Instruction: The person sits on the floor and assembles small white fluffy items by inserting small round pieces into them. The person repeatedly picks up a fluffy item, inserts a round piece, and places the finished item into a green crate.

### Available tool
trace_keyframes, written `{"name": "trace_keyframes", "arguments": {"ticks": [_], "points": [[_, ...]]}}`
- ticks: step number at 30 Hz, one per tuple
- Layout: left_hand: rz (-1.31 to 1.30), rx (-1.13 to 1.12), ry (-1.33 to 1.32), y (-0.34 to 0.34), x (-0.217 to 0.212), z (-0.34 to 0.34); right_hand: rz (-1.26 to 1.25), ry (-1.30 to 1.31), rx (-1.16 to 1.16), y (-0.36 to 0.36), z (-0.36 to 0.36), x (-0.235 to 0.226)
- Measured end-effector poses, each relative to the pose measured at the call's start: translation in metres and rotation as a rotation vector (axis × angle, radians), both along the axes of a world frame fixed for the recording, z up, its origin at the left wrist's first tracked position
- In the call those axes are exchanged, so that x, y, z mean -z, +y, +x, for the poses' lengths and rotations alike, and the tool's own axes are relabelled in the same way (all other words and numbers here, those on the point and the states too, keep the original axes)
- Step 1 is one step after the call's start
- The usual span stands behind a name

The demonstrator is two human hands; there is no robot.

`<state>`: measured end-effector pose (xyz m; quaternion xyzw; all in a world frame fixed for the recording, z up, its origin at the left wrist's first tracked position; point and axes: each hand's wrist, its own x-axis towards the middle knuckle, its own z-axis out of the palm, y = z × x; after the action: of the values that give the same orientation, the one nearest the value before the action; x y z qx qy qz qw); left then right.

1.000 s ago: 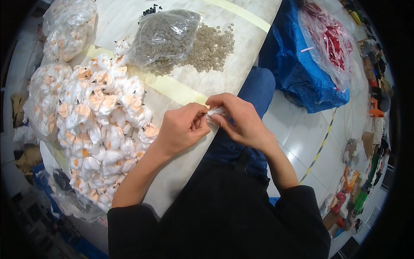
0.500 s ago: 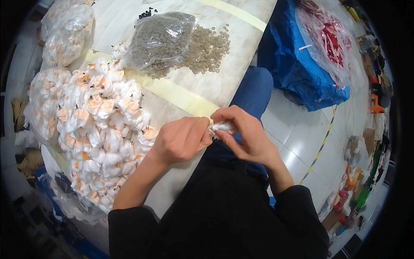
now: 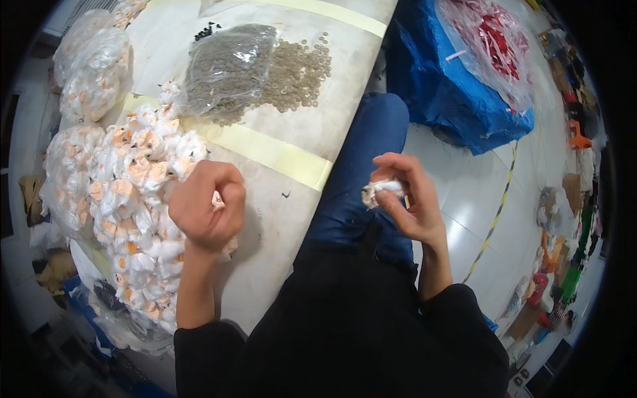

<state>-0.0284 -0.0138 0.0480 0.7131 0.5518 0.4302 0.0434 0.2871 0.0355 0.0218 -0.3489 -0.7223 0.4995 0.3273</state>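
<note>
My right hand point(image 3: 413, 202) holds a small white fabric piece point(image 3: 388, 192) between thumb and fingers, above my jeans-covered thigh. Its lower end looks crumpled and beige. My left hand point(image 3: 208, 205) is curled closed at the right edge of a large pile of white fluffy fabric pieces point(image 3: 142, 229) with peach and orange parts and tiny dark tips. What the curled fingers hold, if anything, is hidden; a pale bit shows through their loop. On the table point(image 3: 265, 229), right of this hand, lies a tiny dark piece point(image 3: 286, 194).
Farther up the table are a clear bag of small grey rings point(image 3: 229, 73), loose rings point(image 3: 298, 73) and small black pieces point(image 3: 207, 30). Yellow tape point(image 3: 265, 149) crosses the tabletop. Filled clear bags point(image 3: 96, 73) stand left. A blue sack point(image 3: 438, 86) with red material stands right.
My hands were together on the white piece and have parted. The left moved left to the pile; the right moved right with the piece. The view has shifted slightly.
</note>
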Motion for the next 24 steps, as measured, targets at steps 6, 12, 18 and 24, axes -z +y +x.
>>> {"name": "trace_keyframes", "arguments": {"ticks": [6,12,18,24], "points": [[-0.284,0.332,-0.415,-0.004,-0.020,0.056,0.275,0.126,-0.144,-0.006,-0.042,-0.017],[-0.304,0.370,-0.244,-0.004,-0.017,0.050,0.378,0.150,-0.109,-0.006,-0.050,-0.013],[-0.344,0.356,-0.187,-0.007,-0.014,0.048,0.393,0.108,-0.049,-0.008,-0.049,-0.011],[-0.434,0.347,-0.337,-0.008,-0.010,0.050,0.465,0.107,-0.030,-0.015,-0.054,-0.002]]}}
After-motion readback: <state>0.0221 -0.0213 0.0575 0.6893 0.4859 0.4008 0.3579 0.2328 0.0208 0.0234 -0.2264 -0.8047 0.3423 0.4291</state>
